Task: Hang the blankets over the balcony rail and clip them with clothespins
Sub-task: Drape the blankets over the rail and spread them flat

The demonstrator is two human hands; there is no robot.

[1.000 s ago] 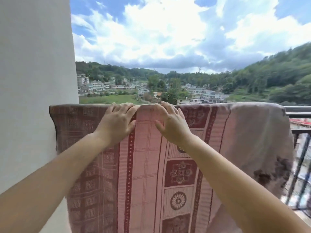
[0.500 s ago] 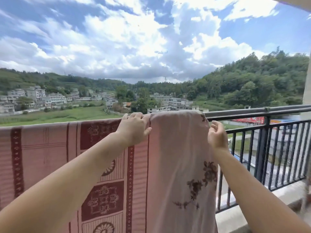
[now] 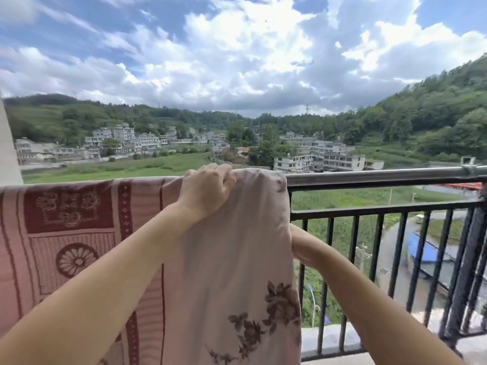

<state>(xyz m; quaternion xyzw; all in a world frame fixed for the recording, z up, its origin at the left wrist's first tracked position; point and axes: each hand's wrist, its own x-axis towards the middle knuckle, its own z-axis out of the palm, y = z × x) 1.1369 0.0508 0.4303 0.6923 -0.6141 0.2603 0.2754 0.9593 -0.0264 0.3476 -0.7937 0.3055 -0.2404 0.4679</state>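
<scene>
A pink blanket with dark red patterned squares hangs over the metal balcony rail. Its right end is pale pink with brown flowers and drapes down in folds. My left hand is closed on the blanket's top fold at the rail, near that right end. My right forearm reaches in from the lower right, and its hand is hidden behind the blanket's right edge. No clothespin is in view.
Right of the blanket the rail runs bare to a metal clamp. Black vertical bars stand below it on a concrete ledge. A white wall shows at the far left.
Both hands have shifted right along the rail to the blanket's right end. The left hand has closed on the top fold. The right hand has gone from beside the edge to behind it.
</scene>
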